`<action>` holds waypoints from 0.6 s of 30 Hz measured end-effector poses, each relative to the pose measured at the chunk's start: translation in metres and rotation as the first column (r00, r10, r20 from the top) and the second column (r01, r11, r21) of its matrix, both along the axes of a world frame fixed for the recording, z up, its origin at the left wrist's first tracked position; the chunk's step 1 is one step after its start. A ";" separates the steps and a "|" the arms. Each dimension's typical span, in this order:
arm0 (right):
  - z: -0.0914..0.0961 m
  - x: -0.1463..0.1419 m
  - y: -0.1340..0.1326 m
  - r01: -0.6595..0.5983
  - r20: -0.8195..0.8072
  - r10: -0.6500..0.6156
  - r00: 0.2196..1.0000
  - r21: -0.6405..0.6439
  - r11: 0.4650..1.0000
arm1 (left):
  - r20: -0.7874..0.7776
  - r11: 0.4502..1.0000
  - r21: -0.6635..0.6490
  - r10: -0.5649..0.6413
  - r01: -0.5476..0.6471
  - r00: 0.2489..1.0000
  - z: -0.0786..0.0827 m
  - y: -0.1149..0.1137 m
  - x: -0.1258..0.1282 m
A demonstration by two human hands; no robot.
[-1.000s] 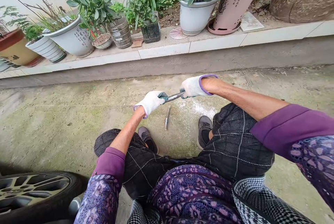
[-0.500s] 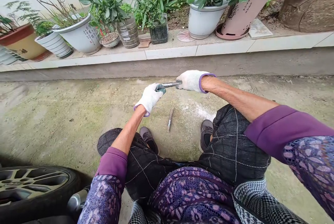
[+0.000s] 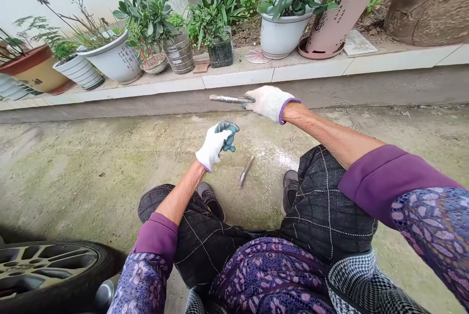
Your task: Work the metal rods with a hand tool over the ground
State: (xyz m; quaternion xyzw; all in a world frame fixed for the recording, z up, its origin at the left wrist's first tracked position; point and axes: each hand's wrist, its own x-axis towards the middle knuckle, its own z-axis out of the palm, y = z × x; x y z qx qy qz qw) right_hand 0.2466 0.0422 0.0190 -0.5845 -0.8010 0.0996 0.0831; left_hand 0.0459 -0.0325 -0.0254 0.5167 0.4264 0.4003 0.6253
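Observation:
My right hand, in a white glove with a purple cuff, grips one end of a short rod. The rod points left, almost level, and has a silvery, ridged stretch along its middle. Lower and to the left is my left hand, gloved in white with a blue-green coated palm. Its fingers are loosely bent and apart, with nothing seen in them. A second short rod, brownish with a pale patch, lies on the concrete between my shoes.
White powder is scattered on the concrete by my right shoe. A tiled ledge runs across ahead, bearing potted plants, among them a white pot and a pink pot. At lower left is a car wheel.
My left hand has let go of the rod and moved slightly down, its fingers loosening. My right hand has lifted the rod a little, away from the left hand.

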 end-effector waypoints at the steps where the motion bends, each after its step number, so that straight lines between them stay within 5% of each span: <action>1: 0.002 0.001 0.000 0.033 -0.064 -0.035 0.997 -0.030 0.999 | 0.007 1.000 0.003 -0.002 0.002 1.000 -0.001 -0.001 0.001; 4: 0.009 0.002 -0.006 0.061 -0.383 -0.151 0.911 -0.238 0.969 | -0.023 1.000 -0.015 0.001 -0.002 1.000 -0.006 -0.002 0.001; 8: 0.021 0.008 -0.027 -0.200 -0.646 -0.145 0.749 -0.429 0.881 | -0.148 1.000 -0.013 0.022 -0.025 0.989 -0.015 0.001 -0.005; 11: 0.024 0.016 -0.044 -0.389 -0.631 -0.043 0.775 -0.530 0.754 | -0.280 0.999 0.031 0.047 -0.040 0.959 -0.019 0.007 -0.012; 15: 0.013 0.028 -0.056 -0.416 -0.450 0.100 0.887 -0.688 0.595 | -0.397 0.985 0.158 -0.004 0.073 0.918 -0.016 0.014 -0.015; 16: 0.007 0.030 -0.057 -0.393 -0.396 0.128 0.909 -0.717 0.575 | -0.421 0.981 0.168 -0.018 0.098 0.907 -0.015 0.015 -0.014; 18: -0.005 0.034 -0.057 -0.317 -0.305 0.132 0.943 -0.706 0.634 | -0.485 0.984 0.136 -0.037 0.117 0.874 -0.014 0.013 -0.012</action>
